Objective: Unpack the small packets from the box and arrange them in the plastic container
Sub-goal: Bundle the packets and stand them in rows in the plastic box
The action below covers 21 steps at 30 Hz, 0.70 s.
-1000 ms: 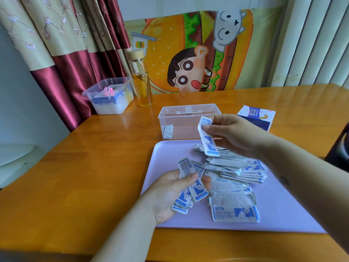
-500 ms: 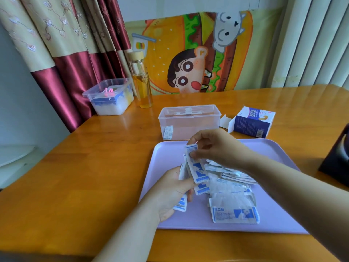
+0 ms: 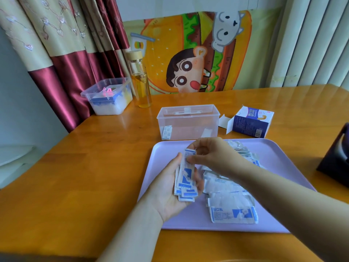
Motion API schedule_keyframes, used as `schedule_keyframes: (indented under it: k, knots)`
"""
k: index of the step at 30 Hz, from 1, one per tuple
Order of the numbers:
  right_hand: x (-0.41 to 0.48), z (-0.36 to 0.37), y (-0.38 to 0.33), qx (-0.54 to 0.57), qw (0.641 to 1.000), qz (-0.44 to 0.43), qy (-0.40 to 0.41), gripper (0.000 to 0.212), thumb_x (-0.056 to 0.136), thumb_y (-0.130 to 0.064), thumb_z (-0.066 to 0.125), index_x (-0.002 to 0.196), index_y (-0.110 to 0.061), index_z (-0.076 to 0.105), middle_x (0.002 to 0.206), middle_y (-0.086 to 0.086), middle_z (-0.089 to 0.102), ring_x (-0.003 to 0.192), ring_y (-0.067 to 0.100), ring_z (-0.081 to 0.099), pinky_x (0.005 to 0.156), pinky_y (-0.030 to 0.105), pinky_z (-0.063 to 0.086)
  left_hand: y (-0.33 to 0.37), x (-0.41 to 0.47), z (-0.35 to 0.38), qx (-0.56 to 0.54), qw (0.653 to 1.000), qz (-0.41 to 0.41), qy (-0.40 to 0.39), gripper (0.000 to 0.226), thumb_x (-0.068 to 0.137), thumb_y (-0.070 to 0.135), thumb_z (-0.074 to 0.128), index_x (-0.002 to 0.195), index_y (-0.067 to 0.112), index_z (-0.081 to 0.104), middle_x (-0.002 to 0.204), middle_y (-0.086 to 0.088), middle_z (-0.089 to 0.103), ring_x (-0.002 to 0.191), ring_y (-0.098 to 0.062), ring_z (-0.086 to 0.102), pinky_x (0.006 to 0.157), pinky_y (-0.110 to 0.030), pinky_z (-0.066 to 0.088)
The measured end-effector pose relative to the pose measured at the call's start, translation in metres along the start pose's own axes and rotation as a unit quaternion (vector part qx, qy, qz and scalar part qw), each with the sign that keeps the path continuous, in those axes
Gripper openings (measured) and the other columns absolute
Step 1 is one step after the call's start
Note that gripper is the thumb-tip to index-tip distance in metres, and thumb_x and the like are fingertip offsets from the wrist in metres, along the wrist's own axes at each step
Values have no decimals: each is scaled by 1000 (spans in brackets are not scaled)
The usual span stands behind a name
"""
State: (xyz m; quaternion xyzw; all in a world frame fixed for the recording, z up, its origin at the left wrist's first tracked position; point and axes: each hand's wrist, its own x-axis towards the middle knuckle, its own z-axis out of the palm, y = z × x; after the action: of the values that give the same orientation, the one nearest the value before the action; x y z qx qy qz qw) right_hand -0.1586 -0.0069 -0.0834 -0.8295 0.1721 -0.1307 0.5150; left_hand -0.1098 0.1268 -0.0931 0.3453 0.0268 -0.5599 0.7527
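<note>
Packet (image 3: 186, 173) now on stack (image 3: 186, 195) — R hand (image 3: 215, 157) pinches its top, L hand (image 3: 166, 197) grips stack.

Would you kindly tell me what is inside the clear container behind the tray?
A few packets lean against the clear container's left end, and one pale packet lies near its right front. The stack overlaps, so its count is hidden.

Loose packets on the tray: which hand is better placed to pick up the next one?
Right, probably. The right hand is next to the loose packets on the tray and only pinches the top of the stack; the left hand is full, gripping that stack.
</note>
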Motion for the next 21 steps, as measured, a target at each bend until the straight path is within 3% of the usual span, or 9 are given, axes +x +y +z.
schedule_keyframes:
  k: [2, 3, 6, 8, 9, 11, 14, 18, 21]
  knots:
    - [-2, -3, -1, -36, 998, -42, 10, 18, 82, -14, 71, 98, -21, 66, 93, -1, 69, 69, 5, 58, 76, 26, 49, 1, 0, -2, 0, 1000, -1, 20, 18, 90, 21, 54, 92, 7, 66, 73, -9, 62, 47, -9, 50, 49, -20, 48]
    - [-5, -6, -4, -53, 997, -58, -4, 31, 82, -20, 71, 112, -25, 62, 107, -5, 65, 76, 2, 57, 80, 23, 49, 2, 0, -3, 2, 1000, 2, 28, 13, 88, 14, 54, 91, 7, 65, 73, -9, 62, 46, -8, 47, 47, -18, 47]
    - [-19, -12, -9, -104, 984, -75, -122, 93, 72, -33, 79, 145, -37, 21, 140, -16, 33, 119, -1, 43, 98, 19, 41, 3, 3, -6, 14, 999, 9, 36, 9, 86, 3, 51, 92, 4, 58, 68, -8, 61, 52, -9, 46, 46, -18, 47]
    - [-30, -5, -9, -200, 957, -110, -178, 122, 62, -42, 84, 147, -40, -3, 146, -22, 14, 130, -1, 29, 103, 16, 32, 1, 3, -6, 57, 998, -4, 24, 7, 81, 4, 53, 86, 3, 58, 65, -7, 58, 55, -10, 50, 50, -21, 48]
    - [-34, 0, -6, -245, 943, -134, -180, 127, 59, -47, 84, 147, -41, -8, 145, -21, 13, 131, 2, 27, 104, 17, 31, 0, 2, -4, 92, 996, -9, 11, 9, 78, 6, 54, 86, 2, 58, 66, -7, 57, 57, -12, 53, 52, -24, 49]
    - [-35, 7, -1, -283, 931, -174, -150, 124, 60, -47, 83, 147, -41, -6, 132, -12, 27, 117, 3, 35, 96, 18, 34, -2, 0, -2, 152, 988, -3, -9, 13, 83, 5, 49, 89, 3, 60, 69, -10, 60, 61, -16, 62, 53, -25, 52]
    - [-28, 3, -1, -249, 946, -172, -116, 106, 65, -38, 82, 146, -39, 14, 116, -10, 34, 91, -3, 45, 82, 16, 41, -4, -2, -1, 156, 987, 3, -40, 21, 90, 3, 39, 96, 5, 59, 74, -9, 64, 65, -15, 64, 58, -27, 51]
    - [-28, 1, 1, -272, 929, -208, -143, 92, 64, -38, 84, 140, -33, 33, 127, -9, 30, 110, 10, 48, 87, 23, 48, -4, -3, -5, 155, 986, -6, -64, 24, 92, 5, 42, 97, 5, 65, 84, -11, 64, 75, -17, 65, 64, -29, 53]
    - [-28, -10, -9, -214, 943, -210, -147, 87, 64, -42, 82, 138, -33, 38, 138, -13, 33, 123, -2, 39, 94, 15, 42, -3, -1, -7, 135, 990, 22, -21, 19, 92, 5, 44, 96, 6, 63, 68, -7, 58, 60, -12, 56, 55, -25, 52]
